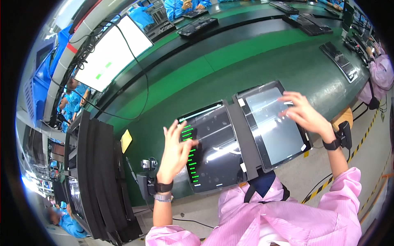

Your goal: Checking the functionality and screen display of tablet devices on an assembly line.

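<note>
Desk: carrying left tablet and right tablet side by side near its edge.
Black stack: standing left of the left hand, probably restricting sideways travel.
Left tablet: displaying green text; crossing glare is probably calling for careful reading.
Right tablet: displaying pale grey; light fingertip taps are likely suiting it best.
Hands: spreading fingers, gripping nothing; left hand is hovering over left tablet, right hand over right tablet; contact is not showing clearly.
Yellow note: lying between black stack and left tablet.

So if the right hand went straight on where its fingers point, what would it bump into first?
The right hand would probably meet the grey-screened tablet first, though any gap between them is hard to judge.
</note>
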Demonstrator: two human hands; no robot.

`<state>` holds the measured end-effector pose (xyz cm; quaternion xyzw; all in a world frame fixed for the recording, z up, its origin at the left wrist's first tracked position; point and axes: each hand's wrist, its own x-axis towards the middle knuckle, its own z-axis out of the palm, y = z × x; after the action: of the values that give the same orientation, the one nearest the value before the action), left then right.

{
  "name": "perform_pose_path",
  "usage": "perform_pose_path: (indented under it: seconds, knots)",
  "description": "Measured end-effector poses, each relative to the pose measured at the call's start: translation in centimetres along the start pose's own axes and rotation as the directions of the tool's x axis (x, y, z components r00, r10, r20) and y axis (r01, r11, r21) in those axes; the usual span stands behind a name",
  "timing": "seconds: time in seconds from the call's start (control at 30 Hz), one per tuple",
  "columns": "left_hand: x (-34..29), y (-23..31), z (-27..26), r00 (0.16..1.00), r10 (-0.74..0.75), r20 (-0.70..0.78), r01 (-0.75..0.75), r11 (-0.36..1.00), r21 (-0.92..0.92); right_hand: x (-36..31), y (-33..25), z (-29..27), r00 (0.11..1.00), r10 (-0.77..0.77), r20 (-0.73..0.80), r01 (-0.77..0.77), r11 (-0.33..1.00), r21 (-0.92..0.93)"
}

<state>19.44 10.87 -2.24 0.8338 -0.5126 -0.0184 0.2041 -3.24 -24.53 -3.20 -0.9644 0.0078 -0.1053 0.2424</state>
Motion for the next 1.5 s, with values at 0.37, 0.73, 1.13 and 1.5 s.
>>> perform_pose_path:
  seconds: [0.37, 0.73, 1.13, 1.5]
  knots:
    - [3.9, -0.6, 2.0, 0.995, 0.103, -0.003, -0.102, 0.99, 0.102, 3.4, 2.5, 2.3, 0.997, 0.02, -0.081, -0.029, 0.993, -0.117]
    - [3.9, 0.9, 0.9, 0.994, 0.091, -0.061, -0.091, 0.996, 0.005, -5.9, -0.3, 1.7, 0.927, 0.241, -0.286, -0.138, 0.931, 0.337]
    - [-4.3, 7.7, 0.3, 0.968, 0.175, 0.181, -0.152, 0.979, -0.137, -10.5, 0.6, 5.6, 0.897, 0.418, -0.147, -0.134, 0.572, 0.809]
    - [-5.7, 8.6, 2.9, 0.967, 0.198, 0.162, -0.188, 0.979, -0.074, -10.5, 0.2, 5.8, 0.901, 0.39, -0.193, -0.149, 0.694, 0.705]
